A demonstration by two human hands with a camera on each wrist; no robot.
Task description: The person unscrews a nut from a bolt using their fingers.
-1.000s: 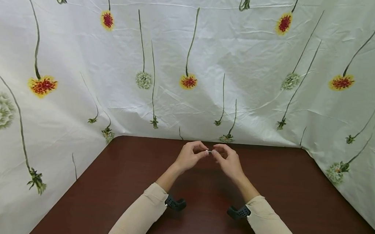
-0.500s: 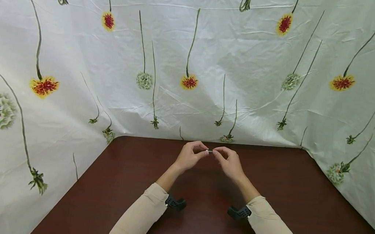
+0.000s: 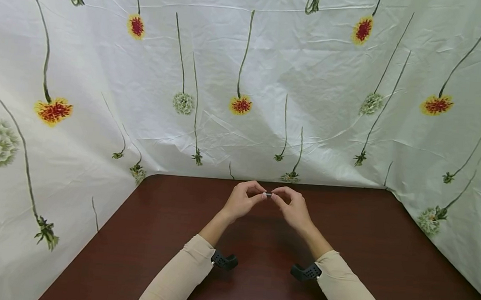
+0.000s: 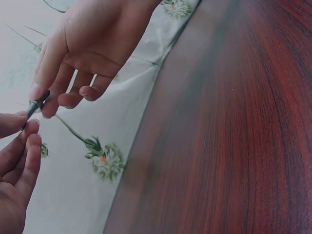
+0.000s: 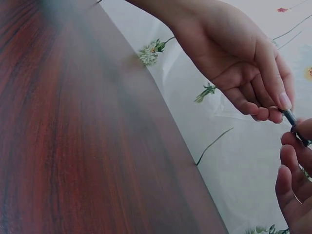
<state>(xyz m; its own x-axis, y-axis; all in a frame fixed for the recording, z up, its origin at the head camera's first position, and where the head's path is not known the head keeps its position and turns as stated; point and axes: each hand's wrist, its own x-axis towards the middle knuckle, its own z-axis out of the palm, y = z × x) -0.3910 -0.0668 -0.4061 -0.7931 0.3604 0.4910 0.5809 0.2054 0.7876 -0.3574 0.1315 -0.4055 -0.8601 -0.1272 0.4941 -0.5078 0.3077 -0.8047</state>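
A small bolt (image 3: 268, 194) bridges the two hands above the far part of the table. The left hand (image 3: 240, 201) pinches the threaded end between thumb and fingers. At the other end, the right hand (image 3: 296, 210) pinches the dark, thicker part. In the left wrist view, the threaded shank of the bolt (image 4: 32, 110) slants down from the right hand (image 4: 100, 36) into the left hand's fingers (image 4: 30, 156). From the right wrist, grey threads of the bolt (image 5: 289, 116) show below the left thumb, with a dark collar nearer the right hand (image 5: 298, 178). Fingertips cover both ends.
A dark reddish-brown table (image 3: 168, 210) lies beneath the arms. White cloth (image 3: 212, 72) printed with flowers hangs behind and on both sides. Each wrist carries a black strap-like mount, one on the left (image 3: 224, 260) and one on the right (image 3: 305, 271).
The right thumb and fingertips, slightly apart a second ago, have closed in on the bolt's end. The left hand stays in place, and the whole head view shifts slightly.
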